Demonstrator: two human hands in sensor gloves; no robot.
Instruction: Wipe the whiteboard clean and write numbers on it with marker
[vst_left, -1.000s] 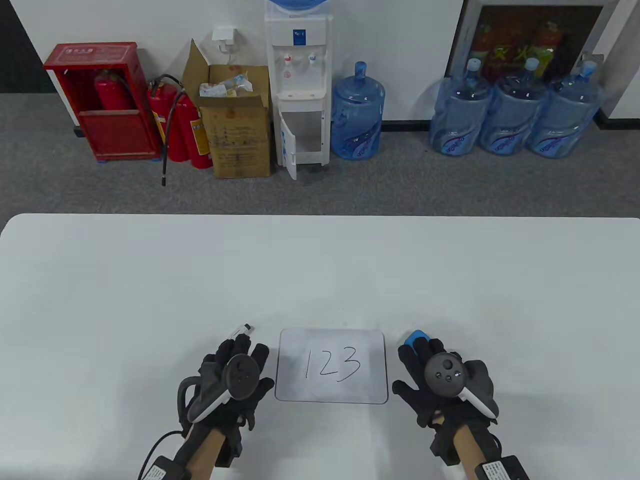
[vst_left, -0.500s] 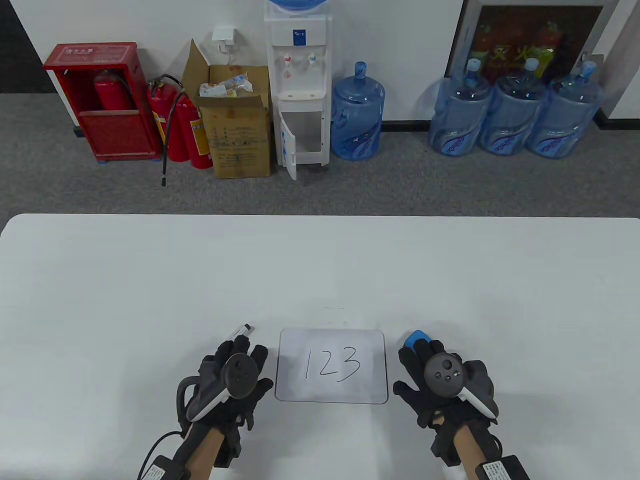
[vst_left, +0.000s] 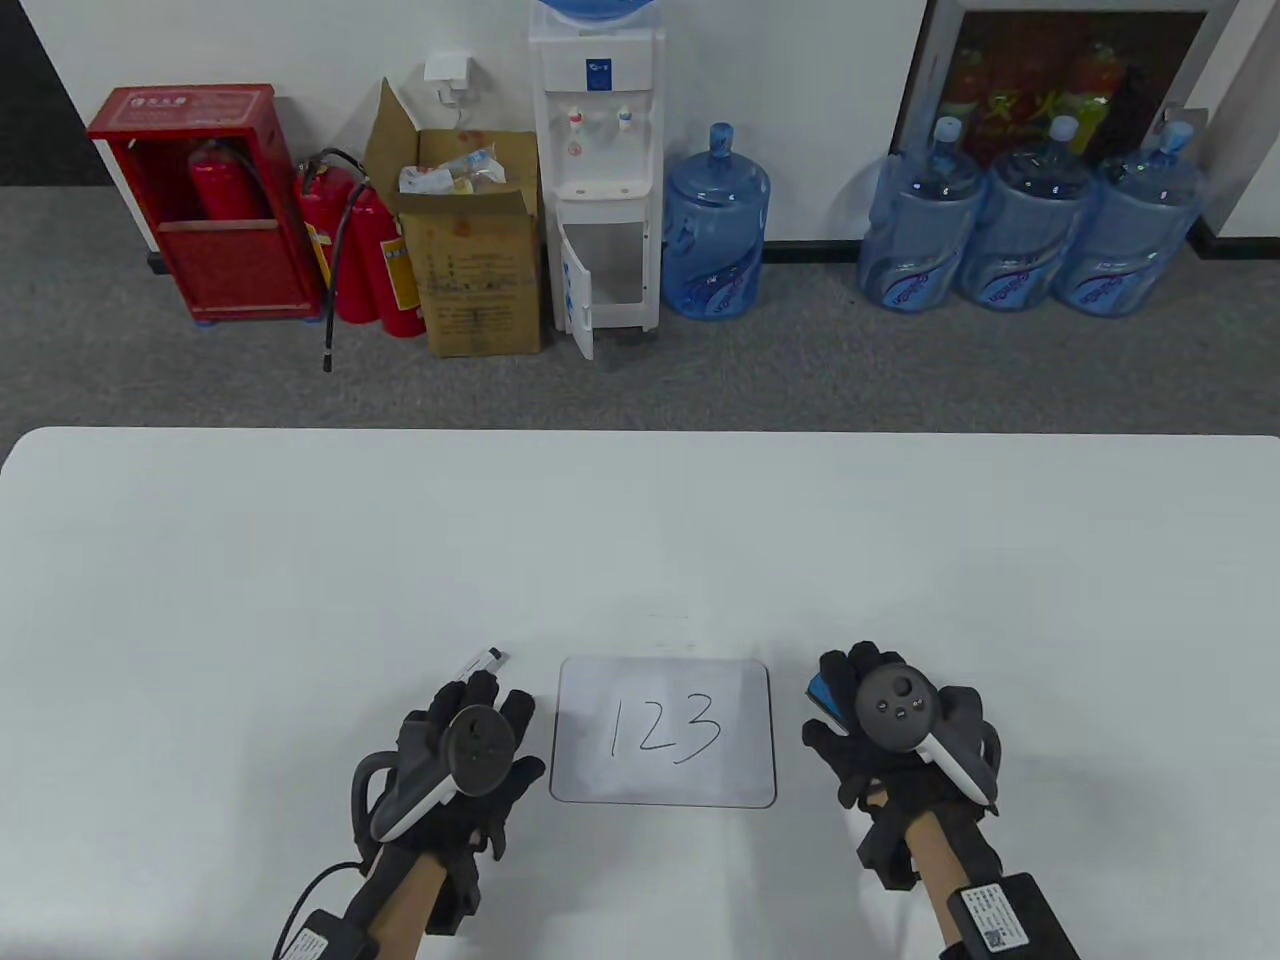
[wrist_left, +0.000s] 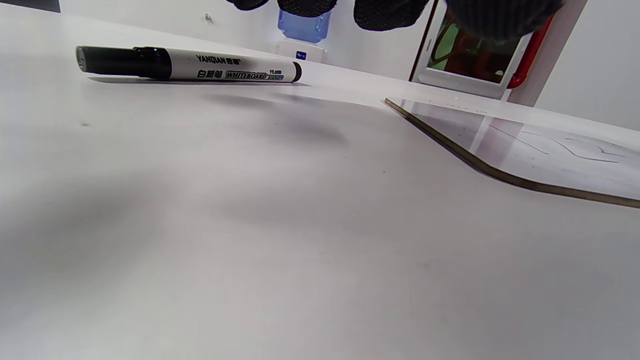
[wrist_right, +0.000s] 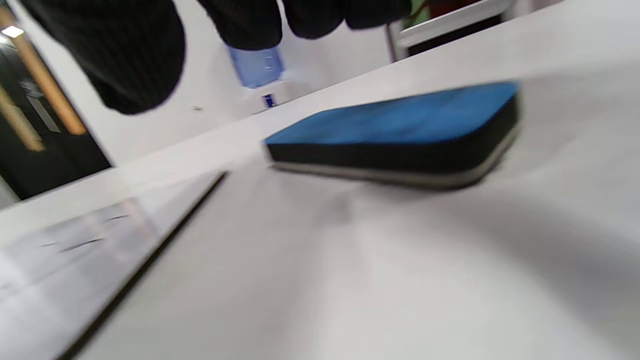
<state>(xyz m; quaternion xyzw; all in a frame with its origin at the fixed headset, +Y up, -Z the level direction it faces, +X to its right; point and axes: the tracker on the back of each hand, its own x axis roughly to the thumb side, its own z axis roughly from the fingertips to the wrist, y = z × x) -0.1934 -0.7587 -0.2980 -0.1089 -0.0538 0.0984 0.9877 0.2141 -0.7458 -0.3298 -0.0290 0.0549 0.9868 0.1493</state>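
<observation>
- Left hand (vst_left: 465, 745): fingers extended and relaxed, holding nothing; it sits just left of the whiteboard (vst_left: 663, 732).
- Marker (wrist_left: 187, 66): lies capped on the table (vst_left: 640, 540), just beyond the left fingertips, not touched.
- Right hand (vst_left: 895, 725): fingers spread above the blue eraser (wrist_right: 400, 132), no contact visible.
- Whiteboard: flat between both hands, marked "123".

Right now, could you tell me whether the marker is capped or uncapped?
Capped: the marker lies flat on the table, its black cap seated on the barrel, no tip showing.
</observation>
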